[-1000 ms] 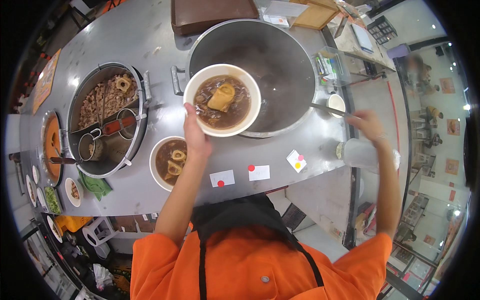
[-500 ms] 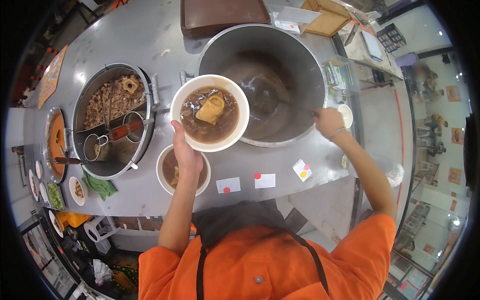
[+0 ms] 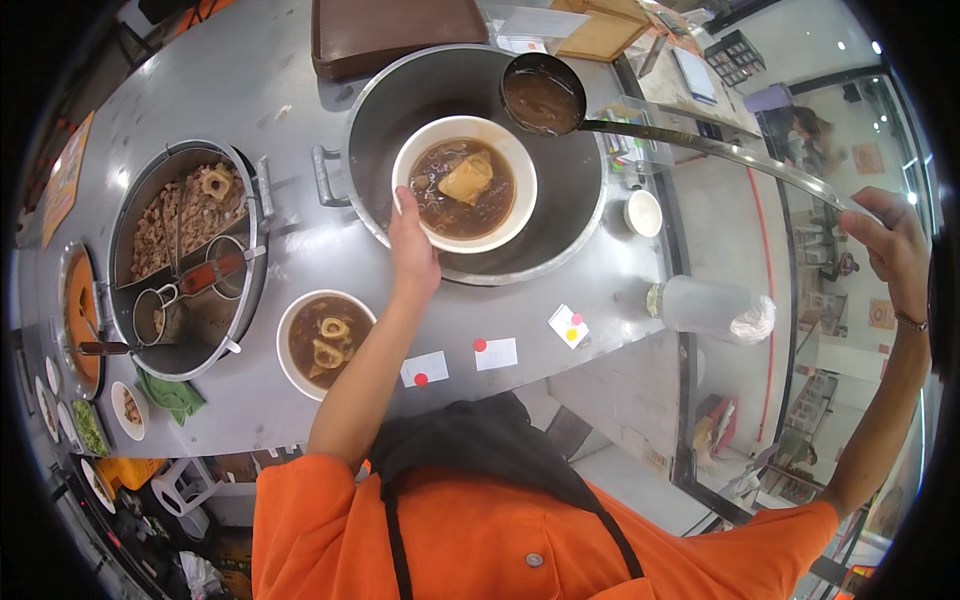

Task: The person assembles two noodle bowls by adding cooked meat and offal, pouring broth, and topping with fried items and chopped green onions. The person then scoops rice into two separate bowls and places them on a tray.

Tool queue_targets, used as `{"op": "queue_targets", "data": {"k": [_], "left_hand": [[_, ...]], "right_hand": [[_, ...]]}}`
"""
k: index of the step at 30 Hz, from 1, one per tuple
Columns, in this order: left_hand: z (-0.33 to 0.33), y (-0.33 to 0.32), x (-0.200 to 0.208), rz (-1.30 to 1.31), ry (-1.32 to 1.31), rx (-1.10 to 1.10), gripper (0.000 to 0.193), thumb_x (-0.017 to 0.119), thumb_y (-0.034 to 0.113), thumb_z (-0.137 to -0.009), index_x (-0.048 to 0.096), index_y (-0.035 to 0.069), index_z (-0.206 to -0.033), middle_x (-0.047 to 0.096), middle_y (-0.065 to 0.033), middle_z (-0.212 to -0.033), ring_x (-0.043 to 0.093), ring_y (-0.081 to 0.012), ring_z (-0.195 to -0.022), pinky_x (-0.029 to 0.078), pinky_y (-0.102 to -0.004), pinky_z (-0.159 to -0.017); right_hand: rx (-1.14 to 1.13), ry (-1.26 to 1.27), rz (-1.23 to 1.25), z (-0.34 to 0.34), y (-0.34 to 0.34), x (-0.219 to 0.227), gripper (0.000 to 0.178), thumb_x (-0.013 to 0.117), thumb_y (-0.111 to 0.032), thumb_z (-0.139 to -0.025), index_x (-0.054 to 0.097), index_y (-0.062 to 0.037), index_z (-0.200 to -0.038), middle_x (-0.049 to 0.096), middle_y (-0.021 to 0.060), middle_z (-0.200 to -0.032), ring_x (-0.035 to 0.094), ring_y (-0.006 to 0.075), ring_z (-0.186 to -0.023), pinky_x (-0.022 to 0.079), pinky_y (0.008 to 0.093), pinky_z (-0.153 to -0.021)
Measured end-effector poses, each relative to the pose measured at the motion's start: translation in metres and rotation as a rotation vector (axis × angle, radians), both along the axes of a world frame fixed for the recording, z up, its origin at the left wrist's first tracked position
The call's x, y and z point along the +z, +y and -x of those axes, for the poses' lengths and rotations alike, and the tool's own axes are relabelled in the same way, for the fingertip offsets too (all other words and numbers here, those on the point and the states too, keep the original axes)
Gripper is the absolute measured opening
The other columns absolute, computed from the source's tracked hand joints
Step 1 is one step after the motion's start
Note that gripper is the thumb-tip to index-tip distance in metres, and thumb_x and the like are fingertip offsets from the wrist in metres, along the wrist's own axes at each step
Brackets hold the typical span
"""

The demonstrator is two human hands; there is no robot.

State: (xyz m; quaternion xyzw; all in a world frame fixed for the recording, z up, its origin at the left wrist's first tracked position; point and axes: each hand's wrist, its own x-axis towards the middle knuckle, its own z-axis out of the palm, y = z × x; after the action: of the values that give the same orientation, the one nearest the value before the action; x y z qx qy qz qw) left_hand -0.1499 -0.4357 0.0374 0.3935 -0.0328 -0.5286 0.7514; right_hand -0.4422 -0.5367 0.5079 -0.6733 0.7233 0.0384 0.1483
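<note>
Metal counter (image 3: 240, 120) had this big pot (image 3: 415, 100) on the far side; left hand (image 3: 412, 245) held a soup bowl (image 3: 526, 185) over it, right hand (image 3: 890, 243) gripped a loaded ladle (image 3: 690, 141).

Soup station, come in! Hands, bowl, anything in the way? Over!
Left hand holding soup bowl over big pot. Right hand gripping ladle; brown broth inside. Watch second bowl by left forearm.

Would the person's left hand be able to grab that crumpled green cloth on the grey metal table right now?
Probably not right away: the left hand is busy holding a soup-filled round white bowl. The green cloth looks mostly uncovered, though, so that hand might get it once free.
</note>
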Motion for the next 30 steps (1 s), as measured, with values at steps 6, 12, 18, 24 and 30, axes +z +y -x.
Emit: {"op": "queue_targets", "data": {"k": [6,12,18,24,30], "left_hand": [[0.014,-0.022,0.001,-0.052,-0.060,-0.021,0.058,0.041,0.050,-0.111,0.046,0.007,-0.149,0.059,-0.0119,-0.138,0.070,-0.0201,-0.111,0.067,-0.0316,-0.072],[0.029,-0.029,0.012,-0.106,-0.058,-0.041,0.062,0.041,0.055,-0.109,0.043,0.010,-0.152,0.058,-0.0132,-0.140,0.069,-0.0236,-0.115,0.068,-0.0376,-0.076],[0.026,-0.028,0.007,-0.103,-0.079,-0.026,0.062,0.041,0.055,-0.109,0.042,0.010,-0.152,0.058,-0.0132,-0.138,0.069,-0.0241,-0.115,0.068,-0.0382,-0.078],[0.017,-0.017,-0.003,-0.067,-0.015,0.005,0.060,0.041,0.052,-0.110,0.042,0.008,-0.152,0.059,-0.0124,-0.137,0.069,-0.0231,-0.115,0.067,-0.0379,-0.081],[0.006,0.007,0.001,-0.015,-0.024,0.076,0.063,0.041,0.050,-0.111,0.039,0.003,-0.154,0.056,-0.0123,-0.144,0.057,-0.0241,-0.131,0.050,-0.0379,-0.108]], "right_hand": [[0.394,-0.027,0.439,0.009,0.049,-0.055,0.034,0.083,-0.018,-0.086,0.070,0.0040,-0.108,0.067,0.0039,-0.083,0.065,0.0184,-0.080,0.049,0.0316,-0.072],[0.820,0.233,0.488,-0.012,0.121,-0.100,0.025,0.078,-0.005,-0.088,0.067,0.0036,-0.108,0.057,0.0117,-0.067,0.060,0.0294,-0.058,0.046,0.0374,-0.057],[0.957,0.364,0.595,0.006,0.141,-0.131,0.017,0.075,-0.004,-0.091,0.065,0.0040,-0.101,0.050,0.0084,-0.063,0.047,0.0226,-0.047,0.036,0.0363,-0.047],[0.769,0.080,0.608,0.053,0.125,-0.132,0.019,0.075,-0.007,-0.092,0.066,0.0059,-0.101,0.049,0.0009,-0.061,0.044,0.0122,-0.048,0.035,0.0326,-0.047],[-0.359,-0.773,-0.212,0.150,0.047,-0.080,0.015,0.080,-0.015,-0.087,0.073,-0.0027,-0.091,0.052,-0.0069,-0.064,0.039,0.0009,-0.052,0.031,0.0236,-0.047]]}}
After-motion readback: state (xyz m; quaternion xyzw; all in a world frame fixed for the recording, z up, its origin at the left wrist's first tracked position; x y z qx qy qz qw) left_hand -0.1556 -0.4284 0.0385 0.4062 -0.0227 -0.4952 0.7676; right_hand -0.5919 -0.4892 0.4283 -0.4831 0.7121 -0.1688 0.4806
